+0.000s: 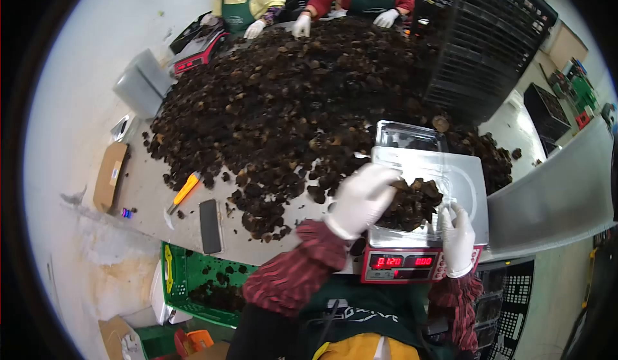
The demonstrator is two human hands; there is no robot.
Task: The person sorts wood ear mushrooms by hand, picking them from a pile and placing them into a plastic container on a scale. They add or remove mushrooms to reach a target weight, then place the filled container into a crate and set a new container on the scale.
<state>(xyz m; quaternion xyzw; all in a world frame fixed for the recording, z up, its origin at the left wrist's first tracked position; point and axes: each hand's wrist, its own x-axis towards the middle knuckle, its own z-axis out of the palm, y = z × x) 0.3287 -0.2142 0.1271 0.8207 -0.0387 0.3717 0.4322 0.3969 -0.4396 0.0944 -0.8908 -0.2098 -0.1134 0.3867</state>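
Observation:
A clear plastic tray [421,234] filled with dark wood ear mushrooms [412,207] sits on the steel pan of a red digital scale [473,178]. My left hand [364,199], in a white glove and slightly blurred, reaches over the tray's left side. Its fingers are closed at a brown mushroom piece by the pile's upper edge. On the tray's right, my gloved right hand [458,241] has bent fingers pinching the rim. The red display reads 0.120 and 0.00. A second clear tray [409,136] lies behind, at the back of the pan.
A broad mushroom heap [277,96] covers the table. A yellow utility knife [185,191] and phone [210,226] lie left. Tall black crates [486,45] and stacked clear trays [553,193] stand right. Below is a green basket [199,308]. Two co-workers handle mushrooms opposite.

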